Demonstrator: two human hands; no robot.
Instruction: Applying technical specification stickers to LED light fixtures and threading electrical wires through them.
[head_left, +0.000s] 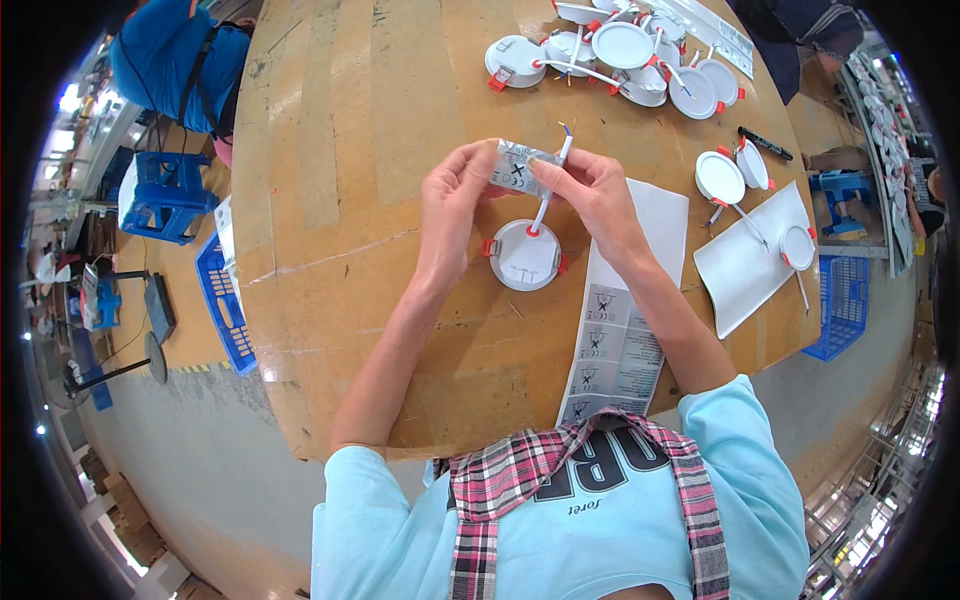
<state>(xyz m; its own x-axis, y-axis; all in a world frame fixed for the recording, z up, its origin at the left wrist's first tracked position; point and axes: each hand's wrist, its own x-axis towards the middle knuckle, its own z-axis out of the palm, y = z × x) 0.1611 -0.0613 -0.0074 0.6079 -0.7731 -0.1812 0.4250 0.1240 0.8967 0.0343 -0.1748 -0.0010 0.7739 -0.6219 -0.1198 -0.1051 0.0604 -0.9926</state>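
A silver printed label (516, 168) is stretched between my two hands above the wooden table. My left hand (452, 205) pinches its left end between thumb and fingers. With thumb and fingers closed, my right hand (600, 200) grips the label's other end, right at the white cable (541, 215). The cable's bare-tipped wires stick up past my right fingers. Below my hands, the round white downlight (526, 258) on that cable lies back side up, its red-tipped clips at the sides. Whether the label touches the cable is hidden by my right thumb.
A strip of silver labels (620, 350) lies under my right forearm. Several downlights (622, 46) are heaped at the far right. More downlights (720, 177), a black marker (765, 143) and a white sheet (745, 265) lie at right. Blue crates (222, 300) stand beside the table; another person (180, 65) is at far left.
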